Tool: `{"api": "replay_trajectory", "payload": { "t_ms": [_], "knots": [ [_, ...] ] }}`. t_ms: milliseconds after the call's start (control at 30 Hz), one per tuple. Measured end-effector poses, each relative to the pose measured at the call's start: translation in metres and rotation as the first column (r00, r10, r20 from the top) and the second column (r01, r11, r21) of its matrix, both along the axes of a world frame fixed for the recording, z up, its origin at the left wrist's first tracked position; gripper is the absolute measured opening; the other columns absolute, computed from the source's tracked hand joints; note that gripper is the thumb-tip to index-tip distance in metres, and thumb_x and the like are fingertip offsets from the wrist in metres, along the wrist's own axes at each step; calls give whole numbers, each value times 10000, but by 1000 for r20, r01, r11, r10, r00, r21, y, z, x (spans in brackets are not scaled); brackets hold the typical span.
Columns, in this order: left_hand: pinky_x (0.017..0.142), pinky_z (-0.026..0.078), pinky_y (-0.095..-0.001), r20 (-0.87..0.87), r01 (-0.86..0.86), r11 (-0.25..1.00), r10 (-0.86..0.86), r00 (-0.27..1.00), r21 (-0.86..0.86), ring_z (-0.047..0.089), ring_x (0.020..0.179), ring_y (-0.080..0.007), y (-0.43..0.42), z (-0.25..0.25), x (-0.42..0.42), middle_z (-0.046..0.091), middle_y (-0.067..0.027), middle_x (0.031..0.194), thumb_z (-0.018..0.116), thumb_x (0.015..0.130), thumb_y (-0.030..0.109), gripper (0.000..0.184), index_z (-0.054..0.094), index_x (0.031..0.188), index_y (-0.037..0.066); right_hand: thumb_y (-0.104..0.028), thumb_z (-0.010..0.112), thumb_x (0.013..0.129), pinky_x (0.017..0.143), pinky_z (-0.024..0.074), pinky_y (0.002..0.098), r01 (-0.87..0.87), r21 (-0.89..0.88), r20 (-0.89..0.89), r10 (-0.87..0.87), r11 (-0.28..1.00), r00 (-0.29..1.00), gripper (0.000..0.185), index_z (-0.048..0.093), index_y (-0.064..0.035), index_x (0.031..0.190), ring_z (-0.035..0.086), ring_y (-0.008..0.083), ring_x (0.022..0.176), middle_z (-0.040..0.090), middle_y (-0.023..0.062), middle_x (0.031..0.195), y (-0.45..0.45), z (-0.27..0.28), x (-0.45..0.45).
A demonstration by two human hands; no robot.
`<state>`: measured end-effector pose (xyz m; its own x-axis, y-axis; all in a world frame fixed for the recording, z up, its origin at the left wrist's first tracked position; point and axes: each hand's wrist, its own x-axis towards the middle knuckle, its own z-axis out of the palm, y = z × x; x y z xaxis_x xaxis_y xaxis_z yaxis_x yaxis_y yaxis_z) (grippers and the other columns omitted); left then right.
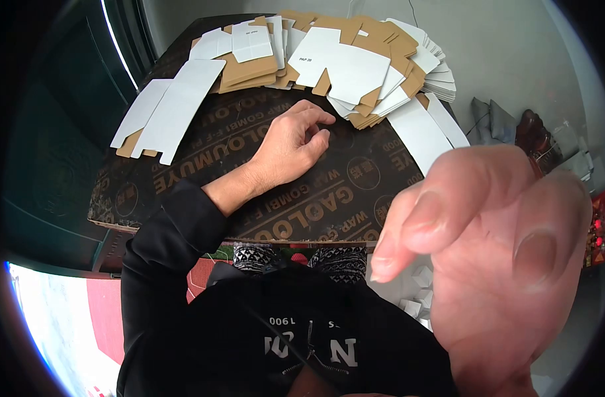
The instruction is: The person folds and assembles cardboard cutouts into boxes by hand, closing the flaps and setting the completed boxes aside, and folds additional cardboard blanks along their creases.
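My left hand (294,142) rests on the dark printed tabletop (249,215), fingers loosely bent, with a gap between thumb and forefinger and nothing in it. Just beyond its fingertips lies a pile of flat, unfolded white-and-brown cardboard boxes (342,66). My right hand (494,231) is raised very close to the camera, in front of the table's right edge. Its fingers are half curled and apart, and I see nothing held in them. Behind it, a white flat box piece (418,135) is partly covered.
A flat white box (173,109) lies at the table's left side, near a smaller stack of brown-and-white flat boxes (249,69). Small white boxes (415,301) are on the floor below. Grey and brown items (507,122) lie by the wall at right.
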<state>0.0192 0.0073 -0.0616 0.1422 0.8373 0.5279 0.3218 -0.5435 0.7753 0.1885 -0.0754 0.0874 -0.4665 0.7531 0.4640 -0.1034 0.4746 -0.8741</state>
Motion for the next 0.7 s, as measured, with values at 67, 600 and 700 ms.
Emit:
{"api": "replay_trajectory", "payload": {
  "t_ms": [67,600,700],
  "knots": [
    [610,483,-248,-5,1,1000,-1,1000,-23,566,689,-151,-3,3,2,604,-127,1013,577,853,4,236,663,1053,-87,-367,608,896,663,482,294,26,-16,10,-26,1000,1000,497,450,-36,1231,554,204,859,574,180,1062,-19,-6,9],
    [574,464,-254,-43,3,997,-7,999,-73,548,641,-145,-12,-1,5,634,-105,893,570,851,2,213,681,1017,-71,-246,524,932,589,485,279,198,-102,10,-198,975,980,281,497,-29,1109,578,191,707,622,161,929,-9,-6,34],
    [561,454,-259,-53,-6,1000,5,999,-30,544,626,-148,-10,3,4,641,-97,869,574,846,3,203,688,1001,-59,-224,508,939,575,486,276,260,-85,16,-260,962,966,244,505,-28,1086,583,188,678,631,157,904,-5,3,23]
  ]
}}
